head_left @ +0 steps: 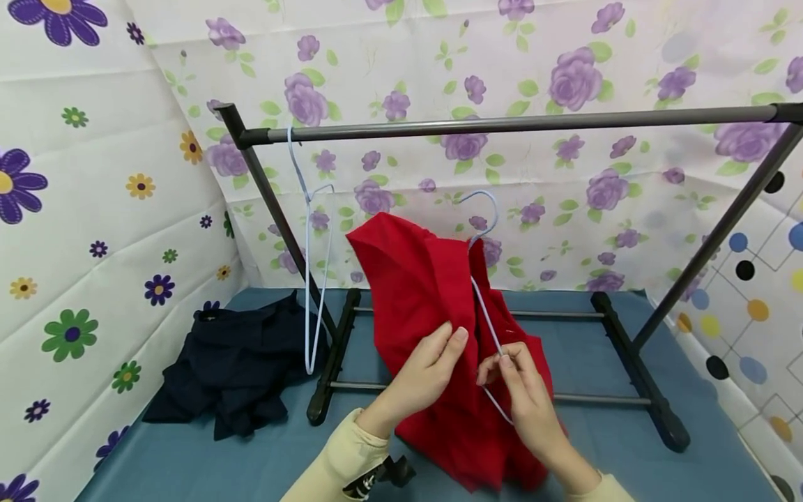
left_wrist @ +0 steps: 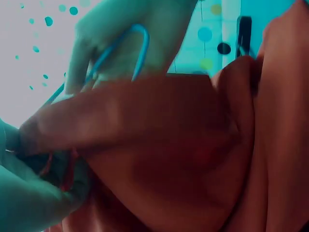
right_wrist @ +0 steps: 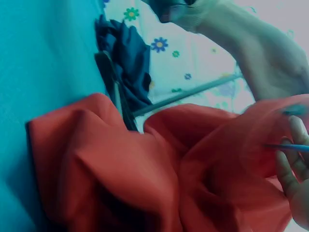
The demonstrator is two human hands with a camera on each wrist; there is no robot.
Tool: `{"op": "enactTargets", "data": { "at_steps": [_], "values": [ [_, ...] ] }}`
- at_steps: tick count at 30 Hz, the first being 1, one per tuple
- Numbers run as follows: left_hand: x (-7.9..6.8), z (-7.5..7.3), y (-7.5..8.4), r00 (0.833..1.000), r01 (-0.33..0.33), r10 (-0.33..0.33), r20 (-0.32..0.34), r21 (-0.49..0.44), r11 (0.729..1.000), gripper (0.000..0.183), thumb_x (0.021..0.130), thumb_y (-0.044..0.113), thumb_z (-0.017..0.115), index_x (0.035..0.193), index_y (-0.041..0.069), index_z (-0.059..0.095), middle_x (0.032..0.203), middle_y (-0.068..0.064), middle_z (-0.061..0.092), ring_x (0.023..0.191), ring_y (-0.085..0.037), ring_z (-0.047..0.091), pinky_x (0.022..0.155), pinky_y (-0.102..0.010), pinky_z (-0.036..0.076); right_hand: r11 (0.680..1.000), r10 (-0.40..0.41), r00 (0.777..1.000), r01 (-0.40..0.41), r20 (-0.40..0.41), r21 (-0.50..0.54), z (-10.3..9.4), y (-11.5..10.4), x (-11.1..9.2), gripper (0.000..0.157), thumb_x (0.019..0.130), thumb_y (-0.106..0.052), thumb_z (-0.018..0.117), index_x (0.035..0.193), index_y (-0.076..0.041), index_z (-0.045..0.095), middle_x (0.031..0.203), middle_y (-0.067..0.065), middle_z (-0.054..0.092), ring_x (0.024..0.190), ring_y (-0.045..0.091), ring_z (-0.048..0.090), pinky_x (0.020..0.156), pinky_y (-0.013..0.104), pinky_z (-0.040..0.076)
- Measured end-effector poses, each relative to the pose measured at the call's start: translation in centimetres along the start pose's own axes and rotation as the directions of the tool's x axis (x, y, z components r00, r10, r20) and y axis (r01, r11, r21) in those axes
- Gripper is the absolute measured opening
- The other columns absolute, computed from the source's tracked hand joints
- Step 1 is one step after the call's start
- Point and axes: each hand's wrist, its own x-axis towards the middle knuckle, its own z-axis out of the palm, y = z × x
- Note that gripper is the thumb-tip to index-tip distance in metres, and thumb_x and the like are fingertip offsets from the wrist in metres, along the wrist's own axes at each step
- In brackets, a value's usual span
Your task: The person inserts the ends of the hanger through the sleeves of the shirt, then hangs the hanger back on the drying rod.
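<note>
A red garment [head_left: 408, 293] hangs in folds between my hands, its lower part near the blue surface. My left hand [head_left: 423, 369] pinches the garment's front edge between thumb and fingers; the left wrist view shows this red cloth [left_wrist: 145, 116] up close. With thumb and fingertips, my right hand [head_left: 523, 394] holds the side wire of a light blue wire hanger [head_left: 494, 213]. The hanger stands on end, hook upward, against the garment's opening; part of it is hidden by cloth. At the right wrist view's edge, my right fingers [right_wrist: 285, 171] pinch the thin wire.
A dark rack with a horizontal rail [head_left: 502, 127] stands behind my hands. Another light blue hanger [head_left: 308, 293] hangs at the rail's left end. A crumpled navy garment [head_left: 238, 369] lies at the left on the blue surface [head_left: 188, 464]. Flowered sheets [head_left: 401, 160] form the walls.
</note>
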Motion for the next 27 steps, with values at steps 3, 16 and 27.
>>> {"op": "enactTargets", "data": {
  "at_steps": [3,16,27],
  "values": [
    [0.0,0.4,0.4,0.999,0.022,-0.021,0.048,-0.014,1.0,0.034,0.112,0.029,0.037,0.095,0.005,0.054,0.085,-0.003,0.055,0.08,-0.009,0.054,0.074,-0.023,0.046,0.998,0.05,0.999,-0.05,-0.013,-0.027,1.1,0.0,0.0,0.014,0.11,-0.008,0.034,0.106,-0.002,0.046,0.085,0.006,0.051,0.08,0.017,0.05,0.071,0.028,0.043],
    [-0.8,-0.7,-0.7,0.992,0.094,-0.08,0.097,-0.146,0.985,0.038,0.111,0.031,0.04,0.116,-0.002,0.056,0.104,-0.011,0.062,0.097,-0.011,0.061,0.083,-0.025,0.05,0.967,0.246,0.968,-0.241,0.047,-0.086,0.1,-0.4,1.8,0.045,0.112,-0.027,0.034,0.08,-0.005,0.058,0.068,0.009,0.055,0.057,0.022,0.052,0.054,0.032,0.048],
    [-2.3,-2.0,-2.2,0.978,0.201,-0.172,0.115,-0.328,0.923,0.047,0.109,0.034,0.043,0.131,-0.008,0.049,0.115,-0.016,0.058,0.106,-0.018,0.058,0.083,-0.023,0.05,0.897,0.441,0.897,-0.44,-0.038,0.047,-1.4,0.5,5.6,0.037,0.107,-0.03,0.052,0.119,0.004,0.044,0.095,0.02,0.062,0.075,0.019,0.069,0.068,0.035,0.06]
  ]
}}
